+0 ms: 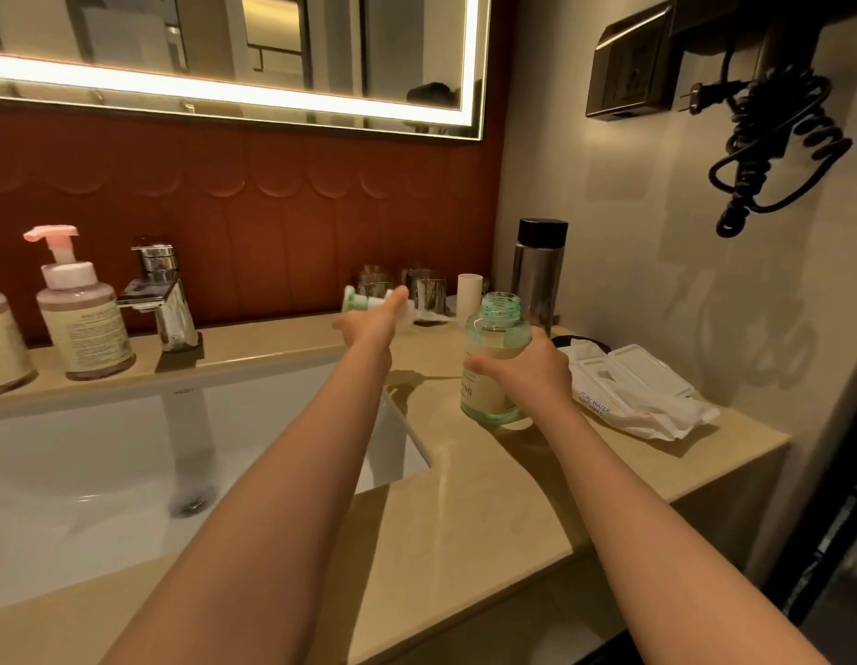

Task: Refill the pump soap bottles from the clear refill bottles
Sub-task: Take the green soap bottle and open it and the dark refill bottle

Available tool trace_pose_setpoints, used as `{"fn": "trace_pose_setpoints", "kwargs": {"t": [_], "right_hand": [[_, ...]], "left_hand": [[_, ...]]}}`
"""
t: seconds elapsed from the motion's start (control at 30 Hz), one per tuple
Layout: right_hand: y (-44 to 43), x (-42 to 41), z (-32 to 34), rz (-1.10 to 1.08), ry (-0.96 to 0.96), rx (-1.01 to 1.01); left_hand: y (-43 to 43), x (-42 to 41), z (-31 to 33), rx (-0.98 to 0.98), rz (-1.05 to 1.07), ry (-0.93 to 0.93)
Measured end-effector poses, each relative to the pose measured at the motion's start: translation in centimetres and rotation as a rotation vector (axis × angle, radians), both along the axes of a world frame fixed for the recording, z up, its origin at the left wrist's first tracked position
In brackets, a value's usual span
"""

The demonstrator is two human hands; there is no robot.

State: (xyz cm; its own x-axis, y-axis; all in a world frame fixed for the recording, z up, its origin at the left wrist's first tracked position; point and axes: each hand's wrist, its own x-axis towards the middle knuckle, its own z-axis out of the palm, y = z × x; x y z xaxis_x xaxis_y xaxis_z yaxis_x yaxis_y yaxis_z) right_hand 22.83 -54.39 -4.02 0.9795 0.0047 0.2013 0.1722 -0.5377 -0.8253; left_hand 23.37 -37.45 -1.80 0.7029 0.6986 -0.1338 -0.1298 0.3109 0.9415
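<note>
Beside the white sink (81, 448), on the beige stone worktop (489, 472), fingers of the right hand (527, 371) wrap the uncapped green-tinted clear bottle (493, 328) to steady it, while fingers of the left hand (369, 324) hold its mint-green pump head (357, 300) aside, freeing the neck.

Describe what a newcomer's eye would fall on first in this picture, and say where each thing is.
Over the counter, the right hand grips an uncapped green bottle right of the sink, and the left hand holds a green pump head beside it. Above, the lit mirror glows across the top.
</note>
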Motion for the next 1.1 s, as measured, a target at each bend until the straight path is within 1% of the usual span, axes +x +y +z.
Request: {"fn": "trace_pose_setpoints", "kwargs": {"t": [0.07,0.1,0.2,0.3,0.37,0.43,0.63,0.77,0.83,0.93,1.0,1.1], "right_hand": [[-0.1,0.2,-0.2,0.005,-0.004,0.004],[-0.1,0.2,-0.3,0.006,-0.009,0.005],[-0.2,0.5,-0.4,0.008,-0.019,0.0],[-0.2,0.6,-0.7,0.005,-0.021,-0.004],[-0.3,0.5,-0.6,0.003,-0.024,-0.008],[-0.3,0.4,-0.5,0.005,-0.021,-0.009],[-0.4,0.4,-0.2,0.039,0.004,0.016],[-0.8,0.7,0.8,0.121,0.083,0.103],[-0.9,0.9,1.0,0.12,0.116,0.099],[-1.0,1.1,1.2,0.088,0.144,0.062],[-1.4,1.3,1.4,0.104,0.167,0.079],[-2.0,1.3,2.1,0.156,0.217,0.129]], "left_hand": [[-1.0,0.7,-1.4,0.043,-0.039,0.077],[-1.5,1.1,-2.1,0.108,-0.055,0.102],[-2.9,1.9,-3.7,0.387,-0.14,0.166],[-3.6,2.5,-4.3,0.531,-0.218,0.294],[-3.7,2.7,-4.5,0.673,-0.22,0.421],[-3.8,2.7,-4.5,0.776,-0.199,0.482],[-3.9,2.6,-3.9,0.808,-0.252,0.421],[-3.5,2.5,-3.5,0.876,-0.291,0.357],[-3.4,2.3,-3.2,0.954,-0.316,0.293],[-3.3,2.2,-2.4,1.134,-0.335,0.214],[-3.3,2.0,-1.5,1.147,-0.324,0.159],[-3.5,1.7,0.1,1.115,-0.345,0.085]]}}
